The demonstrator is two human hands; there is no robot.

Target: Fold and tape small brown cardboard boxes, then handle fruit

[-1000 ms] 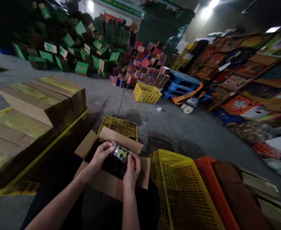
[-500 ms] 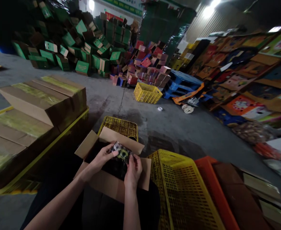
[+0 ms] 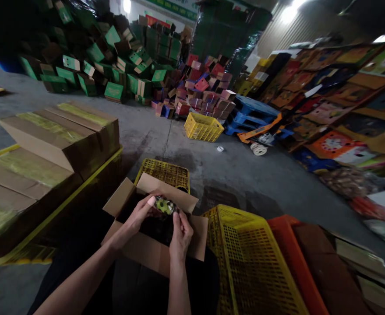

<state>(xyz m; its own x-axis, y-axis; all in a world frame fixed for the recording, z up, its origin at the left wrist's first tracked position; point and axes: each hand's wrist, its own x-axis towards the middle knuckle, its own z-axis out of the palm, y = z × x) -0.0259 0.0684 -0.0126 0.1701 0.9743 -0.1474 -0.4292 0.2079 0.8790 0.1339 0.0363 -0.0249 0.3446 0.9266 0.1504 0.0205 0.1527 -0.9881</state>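
Observation:
Between my two hands is a small shiny plastic packet (image 3: 165, 205) with a yellow-green and dark surface; its contents are too small to make out. My left hand (image 3: 143, 213) grips its left end, the thumb on top. At the right end, the fingers of my right hand (image 3: 181, 227) pinch the packet's edge. Both hands are over an open cardboard box (image 3: 149, 253), whose flaps are folded outward. The dark inside of the box is partly hidden by my hands, and what lies in it cannot be told.
Taped cartons (image 3: 47, 131) are stacked in a yellow crate on my left. To my right stand a yellow crate (image 3: 245, 236) and an orange crate (image 3: 297, 253). A low yellow crate (image 3: 162, 170) lies just beyond the box. Farther off are another yellow crate (image 3: 203, 127) and an orange pallet jack (image 3: 261, 131).
The packet has turned in my hands, so more of its yellow-green side faces up. My left thumb has shifted to the packet's left end. The box has stayed in place.

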